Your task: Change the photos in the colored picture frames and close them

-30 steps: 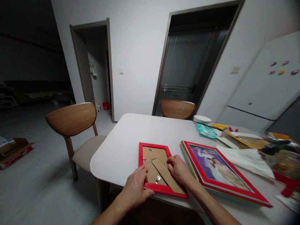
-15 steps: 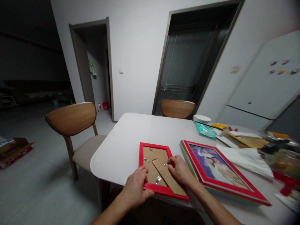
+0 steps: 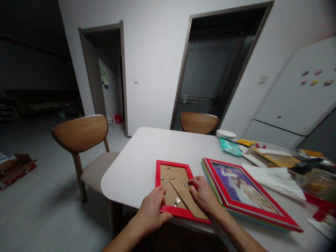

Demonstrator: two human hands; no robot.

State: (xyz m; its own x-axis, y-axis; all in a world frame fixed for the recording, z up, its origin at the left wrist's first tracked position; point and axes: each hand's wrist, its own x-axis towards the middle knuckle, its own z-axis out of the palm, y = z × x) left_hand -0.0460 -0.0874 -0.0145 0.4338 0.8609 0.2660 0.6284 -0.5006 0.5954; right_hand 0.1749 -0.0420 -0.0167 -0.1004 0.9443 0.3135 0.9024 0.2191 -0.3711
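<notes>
A small red picture frame (image 3: pixel 172 165) lies face down on the white table (image 3: pixel 162 147), its brown backing board and metal clips showing. My left hand (image 3: pixel 152 208) lies on the frame's near left corner, fingers curled over the edge and pressing it down. My right hand (image 3: pixel 202 192) rests on the backing at the right side, fingertips pinched at a small metal clip (image 3: pixel 186 184). A strut runs diagonally across the backing between my hands.
A stack of larger frames (image 3: pixel 249 196), the top one red with a photo, lies right of my hands. White paper (image 3: pixel 273 176), a teal packet (image 3: pixel 230 146), a white bowl (image 3: pixel 226 133) and clutter fill the right side. Two wooden chairs (image 3: pixel 81 134) stand at the table.
The view shifted very slightly. My right fingertips have closed in a little on the clip; the left hand and the frame stay where they were.
</notes>
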